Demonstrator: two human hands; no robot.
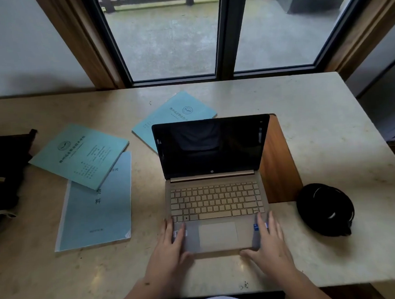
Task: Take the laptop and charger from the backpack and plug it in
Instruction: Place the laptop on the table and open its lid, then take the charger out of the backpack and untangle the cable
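Both hands, left hand (172,240) and right hand (267,236), lie flat-fingered on the open HP laptop (214,194), gripping nothing. Right of it, the coiled charger (325,208), probably floppy, lifts best by its bundle.

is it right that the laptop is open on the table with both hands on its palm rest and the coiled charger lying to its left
Not quite. The head view shows the coiled charger lying to the right of the laptop, not its left. The rest holds: the laptop is open on the table, with the left hand and right hand on its palm rest.
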